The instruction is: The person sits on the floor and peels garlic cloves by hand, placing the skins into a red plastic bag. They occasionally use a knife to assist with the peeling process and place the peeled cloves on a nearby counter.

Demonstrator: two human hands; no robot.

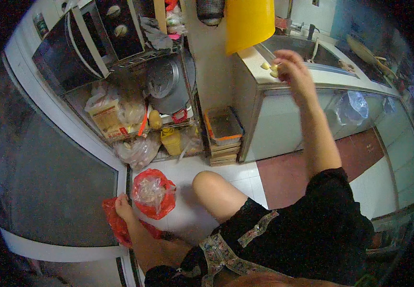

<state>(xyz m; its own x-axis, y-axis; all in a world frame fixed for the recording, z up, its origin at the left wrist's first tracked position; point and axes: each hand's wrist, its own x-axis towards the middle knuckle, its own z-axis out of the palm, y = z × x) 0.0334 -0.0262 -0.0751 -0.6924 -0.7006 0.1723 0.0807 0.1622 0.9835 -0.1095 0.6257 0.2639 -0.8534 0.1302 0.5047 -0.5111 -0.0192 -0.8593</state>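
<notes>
My left hand (122, 207) grips a red plastic bag (115, 220) at the lower left, beside the door frame. Just right of it, a bin (154, 193) lined with a red bag stands on the floor, with clear plastic and scraps inside. My right hand (293, 70) is raised at the near edge of the white countertop (255, 68), its fingers bent and blurred. Several peeled garlic cloves (265, 66) lie by its fingertips. Whether the fingers hold anything cannot be told. A yellow sheet-like object (252, 23) hangs above the counter's left end.
A wire shelf at the left bears a microwave oven (95, 39), a large metal pot lid (162, 79), bags and a yellow bottle (171, 140). An orange-rimmed container (225, 123) stands beside the cabinet. The sink (300, 48) lies behind my right hand. A glazed door (60, 172) is at the left.
</notes>
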